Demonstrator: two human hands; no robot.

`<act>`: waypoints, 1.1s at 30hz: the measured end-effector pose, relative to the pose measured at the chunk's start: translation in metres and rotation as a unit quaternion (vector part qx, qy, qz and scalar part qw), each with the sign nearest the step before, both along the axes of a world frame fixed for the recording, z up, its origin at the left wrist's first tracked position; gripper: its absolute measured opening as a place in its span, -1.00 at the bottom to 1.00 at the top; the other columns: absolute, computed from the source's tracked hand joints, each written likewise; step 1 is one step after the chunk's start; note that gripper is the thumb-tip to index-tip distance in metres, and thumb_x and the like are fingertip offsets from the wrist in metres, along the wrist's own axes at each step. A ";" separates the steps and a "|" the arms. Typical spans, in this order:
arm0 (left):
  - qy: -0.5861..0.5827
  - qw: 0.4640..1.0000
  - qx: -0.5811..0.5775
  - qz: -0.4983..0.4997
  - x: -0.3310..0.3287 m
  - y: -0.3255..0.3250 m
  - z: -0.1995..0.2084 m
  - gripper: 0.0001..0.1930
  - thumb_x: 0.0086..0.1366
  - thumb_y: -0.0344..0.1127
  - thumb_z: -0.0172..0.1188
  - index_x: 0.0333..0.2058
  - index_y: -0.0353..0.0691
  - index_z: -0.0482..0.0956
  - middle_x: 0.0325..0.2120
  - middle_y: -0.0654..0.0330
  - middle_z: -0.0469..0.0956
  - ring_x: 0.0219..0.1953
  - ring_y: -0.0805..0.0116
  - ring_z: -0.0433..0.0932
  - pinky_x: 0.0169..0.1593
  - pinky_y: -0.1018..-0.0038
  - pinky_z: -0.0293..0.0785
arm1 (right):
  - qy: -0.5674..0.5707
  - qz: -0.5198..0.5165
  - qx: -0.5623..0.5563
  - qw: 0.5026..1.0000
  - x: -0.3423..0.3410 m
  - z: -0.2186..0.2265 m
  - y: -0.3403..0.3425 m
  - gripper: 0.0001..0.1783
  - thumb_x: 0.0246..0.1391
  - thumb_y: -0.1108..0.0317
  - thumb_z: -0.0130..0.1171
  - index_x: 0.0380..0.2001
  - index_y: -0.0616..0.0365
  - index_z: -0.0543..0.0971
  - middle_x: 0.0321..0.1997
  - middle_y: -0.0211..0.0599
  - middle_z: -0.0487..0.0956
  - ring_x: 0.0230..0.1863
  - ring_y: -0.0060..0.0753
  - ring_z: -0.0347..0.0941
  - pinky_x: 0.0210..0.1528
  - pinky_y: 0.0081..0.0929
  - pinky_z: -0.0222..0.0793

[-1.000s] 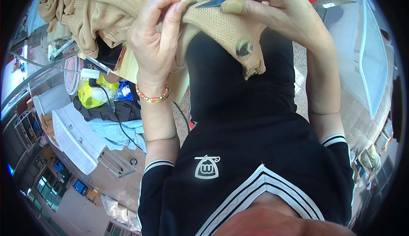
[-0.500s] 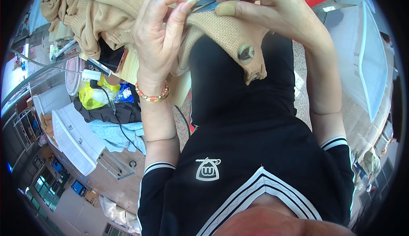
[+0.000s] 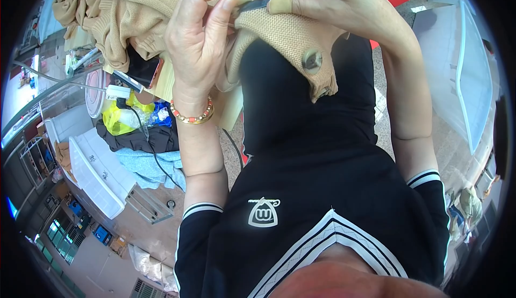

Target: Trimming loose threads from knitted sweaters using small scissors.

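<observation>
The left hand (image 3: 201, 34) and right hand (image 3: 336, 2) pinch a thin dark tool (image 3: 263, 2). It lies sideways between their fingertips, over tan knitted cloth (image 3: 279, 34).

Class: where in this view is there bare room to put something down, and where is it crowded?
Bare floor shows right of the right hand, toward the white panel. Crowded: beside the left hand, the tan knit, phone, yellow bag and white tray fill the space.

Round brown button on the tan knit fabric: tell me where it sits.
Head view, upper centre: round brown button on the hanging tan knit fabric, just below the right hand.
</observation>
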State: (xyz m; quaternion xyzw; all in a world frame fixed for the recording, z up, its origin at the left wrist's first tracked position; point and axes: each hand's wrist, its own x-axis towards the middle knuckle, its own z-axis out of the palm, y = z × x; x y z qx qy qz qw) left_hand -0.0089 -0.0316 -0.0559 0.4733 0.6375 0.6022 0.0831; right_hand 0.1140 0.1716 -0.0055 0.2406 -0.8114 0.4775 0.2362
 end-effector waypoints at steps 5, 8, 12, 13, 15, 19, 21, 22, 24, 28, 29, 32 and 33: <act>-0.016 1.000 0.013 -0.004 0.000 0.007 -0.002 -0.87 0.44 -0.44 0.11 -0.10 -0.31 0.54 -0.24 0.21 0.62 -0.41 0.66 0.51 -0.38 0.71 0.48 | -0.229 -0.138 0.047 0.962 0.018 0.032 -0.007 -0.70 0.09 0.37 0.32 -0.07 0.11 0.66 -0.34 -0.24 0.55 -0.30 -0.28 0.50 -0.26 -0.40 0.40; -0.033 0.999 0.008 0.017 0.002 0.004 -0.002 -0.87 0.44 -0.43 0.12 -0.10 -0.32 0.54 -0.27 0.24 0.60 -0.41 0.65 0.51 -0.38 0.70 0.48 | 0.084 -0.077 0.046 0.992 0.002 -0.011 0.002 -0.68 0.05 0.39 0.32 -0.07 0.07 0.66 -0.37 -0.25 0.49 -0.35 -0.26 0.47 -0.32 -0.39 0.37; -0.049 0.999 -0.009 0.022 -0.001 -0.001 -0.003 -0.85 0.44 -0.40 0.14 -0.10 -0.32 0.54 -0.31 0.26 0.59 -0.41 0.65 0.50 -0.38 0.70 0.48 | -0.139 -0.133 0.113 0.975 0.014 0.020 -0.004 -0.64 0.01 0.42 0.32 -0.06 0.04 0.65 -0.36 -0.26 0.48 -0.36 -0.23 0.46 -0.34 -0.37 0.35; -0.050 0.999 -0.009 0.020 -0.001 0.000 -0.003 -0.85 0.44 -0.40 0.14 -0.10 -0.32 0.54 -0.31 0.26 0.59 -0.41 0.65 0.50 -0.38 0.70 0.48 | -0.128 -0.136 0.125 0.974 0.014 0.021 -0.003 -0.62 -0.01 0.42 0.32 -0.05 0.04 0.64 -0.36 -0.26 0.47 -0.35 -0.22 0.46 -0.34 -0.37 0.34; -0.071 0.997 -0.003 0.017 -0.002 0.001 -0.003 -0.85 0.44 -0.38 0.14 -0.10 -0.32 0.54 -0.32 0.26 0.59 -0.41 0.65 0.51 -0.38 0.69 0.49 | -0.117 -0.139 0.137 0.974 0.015 0.020 -0.002 -0.60 -0.03 0.42 0.32 -0.04 0.04 0.64 -0.35 -0.26 0.46 -0.34 -0.21 0.46 -0.34 -0.37 0.34; -0.082 0.997 0.008 0.010 -0.006 0.000 -0.006 -0.85 0.44 -0.38 0.13 -0.11 -0.32 0.53 -0.31 0.24 0.60 -0.41 0.65 0.52 -0.38 0.69 0.50 | -0.102 -0.152 0.171 0.968 0.014 0.020 -0.003 -0.62 -0.03 0.39 0.31 -0.06 0.03 0.64 -0.34 -0.27 0.45 -0.31 -0.18 0.46 -0.33 -0.33 0.34; -0.086 0.996 0.007 0.013 -0.006 0.000 -0.005 -0.86 0.45 -0.38 0.12 -0.11 -0.30 0.52 -0.27 0.20 0.62 -0.41 0.64 0.52 -0.39 0.69 0.50 | -0.102 -0.158 0.182 0.965 0.010 0.014 -0.003 -0.63 -0.02 0.38 0.30 -0.06 0.03 0.64 -0.34 -0.27 0.44 -0.30 -0.18 0.46 -0.32 -0.32 0.34; -0.086 0.996 0.008 0.009 -0.002 0.003 -0.001 -0.86 0.45 -0.38 0.12 -0.11 -0.30 0.52 -0.27 0.20 0.62 -0.41 0.64 0.52 -0.39 0.69 0.50 | -0.010 -0.144 0.156 0.977 0.005 0.001 0.001 -0.63 -0.02 0.38 0.30 -0.07 0.02 0.64 -0.34 -0.27 0.44 -0.30 -0.18 0.46 -0.32 -0.32 0.35; -0.093 0.995 0.008 0.021 0.008 0.009 0.010 -0.91 0.40 -0.41 0.18 -0.16 -0.25 0.57 -0.47 0.34 0.60 -0.50 0.67 0.52 -0.45 0.71 0.45 | 0.084 -0.129 0.130 0.980 0.003 -0.006 0.003 -0.64 -0.02 0.37 0.30 -0.08 0.02 0.64 -0.33 -0.28 0.45 -0.30 -0.17 0.46 -0.32 -0.32 0.35; -0.076 0.997 0.011 0.017 0.007 0.009 0.008 -0.90 0.41 -0.40 0.16 -0.15 -0.24 0.56 -0.46 0.34 0.60 -0.51 0.70 0.51 -0.46 0.74 0.45 | 0.095 -0.138 0.150 0.974 0.003 -0.009 0.004 -0.64 -0.03 0.37 0.30 -0.09 0.02 0.64 -0.34 -0.29 0.45 -0.29 -0.18 0.47 -0.32 -0.32 0.36; -0.071 0.997 0.012 0.017 0.007 0.009 0.009 -0.90 0.41 -0.40 0.17 -0.16 -0.25 0.56 -0.47 0.35 0.60 -0.51 0.70 0.51 -0.46 0.74 0.44 | 0.100 -0.147 0.166 0.970 0.004 -0.009 0.004 -0.65 -0.03 0.36 0.30 -0.09 0.02 0.64 -0.34 -0.29 0.46 -0.28 -0.19 0.48 -0.32 -0.33 0.36; -0.050 0.999 0.014 0.014 0.006 0.009 0.008 -0.91 0.40 -0.41 0.18 -0.17 -0.26 0.56 -0.47 0.35 0.59 -0.51 0.70 0.51 -0.46 0.74 0.44 | 0.097 -0.145 0.166 0.971 0.003 -0.007 0.003 -0.66 -0.03 0.38 0.29 -0.11 0.02 0.64 -0.32 -0.32 0.47 -0.27 -0.20 0.49 -0.32 -0.35 0.38; -0.032 0.999 0.017 0.016 0.005 0.008 0.009 -0.91 0.40 -0.42 0.18 -0.17 -0.26 0.57 -0.46 0.35 0.59 -0.51 0.70 0.50 -0.46 0.73 0.43 | 0.098 -0.142 0.165 0.971 0.005 0.001 0.000 -0.66 -0.03 0.38 0.29 -0.11 0.02 0.64 -0.32 -0.32 0.47 -0.27 -0.20 0.49 -0.32 -0.35 0.38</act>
